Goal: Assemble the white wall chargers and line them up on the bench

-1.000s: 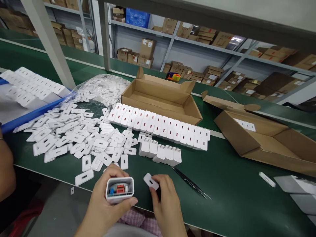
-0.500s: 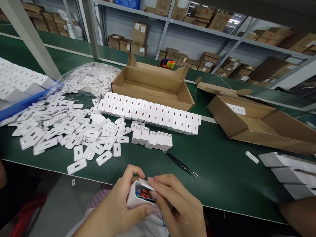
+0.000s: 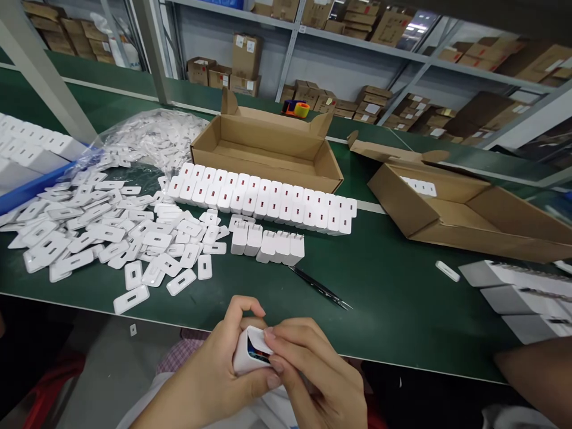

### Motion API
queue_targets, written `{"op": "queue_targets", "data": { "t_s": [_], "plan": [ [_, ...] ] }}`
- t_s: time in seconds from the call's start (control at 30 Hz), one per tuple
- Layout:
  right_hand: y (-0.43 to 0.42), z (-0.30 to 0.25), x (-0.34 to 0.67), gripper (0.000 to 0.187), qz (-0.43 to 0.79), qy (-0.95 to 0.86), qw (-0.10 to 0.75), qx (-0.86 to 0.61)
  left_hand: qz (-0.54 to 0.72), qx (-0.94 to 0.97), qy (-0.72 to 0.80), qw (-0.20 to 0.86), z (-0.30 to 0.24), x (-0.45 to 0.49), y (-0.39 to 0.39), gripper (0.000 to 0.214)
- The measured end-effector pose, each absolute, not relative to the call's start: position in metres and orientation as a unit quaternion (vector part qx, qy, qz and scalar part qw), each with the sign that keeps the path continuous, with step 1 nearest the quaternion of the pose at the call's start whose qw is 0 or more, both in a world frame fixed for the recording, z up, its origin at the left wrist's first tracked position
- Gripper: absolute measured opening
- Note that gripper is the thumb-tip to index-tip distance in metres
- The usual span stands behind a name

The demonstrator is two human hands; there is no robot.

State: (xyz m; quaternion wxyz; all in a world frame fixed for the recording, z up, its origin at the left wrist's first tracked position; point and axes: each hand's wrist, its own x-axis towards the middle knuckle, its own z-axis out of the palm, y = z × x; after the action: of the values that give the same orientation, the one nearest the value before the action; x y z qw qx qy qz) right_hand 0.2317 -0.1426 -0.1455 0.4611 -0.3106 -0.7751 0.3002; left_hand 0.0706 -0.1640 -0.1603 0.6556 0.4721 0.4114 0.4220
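My left hand grips a white charger body with its open end up, red and blue parts showing inside. My right hand presses a small white cover plate onto that open end, held tilted. Both hands are below the front edge of the green table. A heap of loose white cover plates lies on the table to the left. A long double row of finished white chargers stands in the middle, with a short group of chargers in front.
Black tweezers lie near the short group. An open cardboard box sits behind the row, another box to the right. A plastic bag of plates is at back left, and another person's forearm at lower right.
My right hand brought the cover plate from beside the charger body onto its open end. The view shifted down and right.
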Motion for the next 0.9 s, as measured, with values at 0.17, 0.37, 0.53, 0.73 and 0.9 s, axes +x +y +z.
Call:
{"op": "queue_targets", "data": {
  "t_s": [0.17, 0.37, 0.53, 0.73, 0.9],
  "plan": [
    [-0.151, -0.153, 0.229, 0.032, 0.298, -0.797, 0.428, -0.304, 0.473, 0.450, 0.389, 0.650, -0.173, 0.066, -0.167, 0.060],
    [-0.161, -0.172, 0.224, 0.036, 0.296, -0.776, 0.457, -0.318, 0.541, 0.461, 0.400, 0.578, -0.178, 0.070, -0.168, 0.036],
    [-0.158, -0.165, 0.224, 0.035, 0.476, -0.613, 0.468, -0.422, 0.594, 0.516, 0.339, 0.516, -0.176, 0.078, -0.165, 0.027],
    [-0.153, -0.160, 0.216, 0.046, 0.661, -0.487, 0.411, -0.396, 0.620, 0.592, 0.327, 0.398, -0.182, 0.081, -0.158, 0.020],
    [-0.148, -0.172, 0.214, 0.036, 0.670, -0.484, 0.457, -0.328, 0.621, 0.622, 0.329, 0.345, -0.182, 0.080, -0.152, 0.019]
  ]
}}
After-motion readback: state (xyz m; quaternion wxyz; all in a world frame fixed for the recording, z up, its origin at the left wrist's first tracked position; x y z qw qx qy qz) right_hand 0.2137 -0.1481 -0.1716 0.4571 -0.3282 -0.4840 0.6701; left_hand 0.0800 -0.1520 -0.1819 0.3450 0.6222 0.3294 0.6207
